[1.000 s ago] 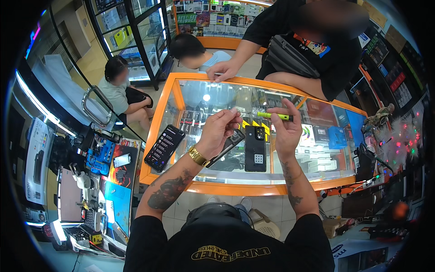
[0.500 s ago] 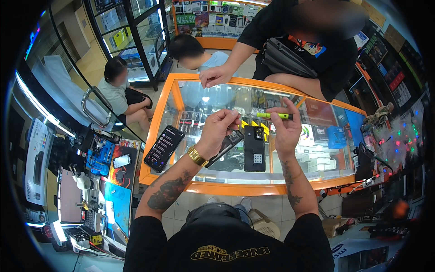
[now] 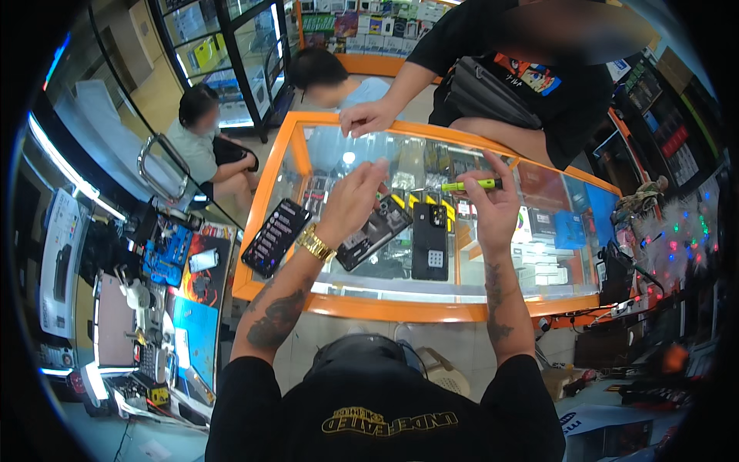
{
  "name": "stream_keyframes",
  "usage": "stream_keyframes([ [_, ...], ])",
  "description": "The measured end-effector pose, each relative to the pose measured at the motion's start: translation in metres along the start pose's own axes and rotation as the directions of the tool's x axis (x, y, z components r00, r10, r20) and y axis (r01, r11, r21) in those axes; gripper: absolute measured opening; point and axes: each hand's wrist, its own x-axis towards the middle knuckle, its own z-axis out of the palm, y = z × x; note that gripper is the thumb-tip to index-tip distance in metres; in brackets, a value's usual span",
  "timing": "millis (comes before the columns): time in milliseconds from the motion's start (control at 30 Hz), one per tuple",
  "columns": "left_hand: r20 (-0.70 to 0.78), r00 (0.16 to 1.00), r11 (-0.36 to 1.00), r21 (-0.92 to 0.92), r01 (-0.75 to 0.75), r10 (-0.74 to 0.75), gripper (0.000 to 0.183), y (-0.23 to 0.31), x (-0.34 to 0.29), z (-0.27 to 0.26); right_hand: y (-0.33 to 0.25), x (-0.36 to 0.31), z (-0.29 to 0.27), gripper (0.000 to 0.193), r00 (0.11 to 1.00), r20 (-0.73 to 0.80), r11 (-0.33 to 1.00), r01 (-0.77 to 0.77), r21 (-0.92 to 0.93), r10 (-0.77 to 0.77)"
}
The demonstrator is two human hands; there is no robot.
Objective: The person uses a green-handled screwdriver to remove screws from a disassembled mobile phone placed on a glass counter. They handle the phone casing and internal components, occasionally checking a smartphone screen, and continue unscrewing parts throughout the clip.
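Observation:
My right hand (image 3: 496, 202) grips a yellow-green screwdriver (image 3: 469, 185) with a black end, and its thin shaft points left. One finger of that hand is raised. My left hand (image 3: 356, 199), with a gold watch at the wrist, is above an opened phone (image 3: 377, 235) that shows its inner parts and lies slanted on the glass counter. Its fingers are drawn together and slightly blurred; anything between them is too small to make out. Right of the opened phone lies a black phone back cover (image 3: 430, 240) with a camera block. Left of my wrist rests a phone with a lit screen (image 3: 277, 237).
The glass display counter (image 3: 416, 310) has an orange frame and boxed goods inside. Across it, a person in black leans a hand (image 3: 369, 117) on the far edge. Two people sit beyond. At left is a workbench with a blue mat (image 3: 194, 335) and a microscope (image 3: 137, 300).
My left hand has risen and shifted slightly left, uncovering more of the opened phone. The screwdriver has moved slightly up in my right hand's grip. The whole view has shifted a little.

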Motion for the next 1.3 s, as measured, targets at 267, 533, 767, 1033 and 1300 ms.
stream_keyframes([
  [267,0.058,0.933,0.648,0.705,-0.29,0.354,0.067,-0.034,-0.067,0.017,-0.022,-0.011,0.027,0.047,0.906,0.417,0.831,0.171,-0.529,0.08],
  [533,0.082,0.96,0.683,0.686,-0.249,0.268,0.054,-0.034,-0.06,0.015,-0.016,-0.013,0.036,0.045,0.88,0.465,0.788,0.218,-0.576,0.097],
  [767,0.092,0.962,0.694,0.676,-0.249,0.256,0.055,-0.034,-0.06,0.013,-0.01,-0.016,0.029,0.044,0.897,0.439,0.801,0.226,-0.555,0.051],
  [1033,0.102,0.968,0.695,0.679,-0.236,0.229,0.055,-0.03,-0.06,0.011,-0.007,-0.018,0.029,0.042,0.903,0.426,0.814,0.204,-0.544,0.059],
  [1300,0.107,0.958,0.673,0.691,-0.264,0.265,0.055,-0.033,-0.059,0.013,-0.013,-0.008,0.033,0.027,0.834,0.457,0.469,0.285,-0.836,0.307],
])
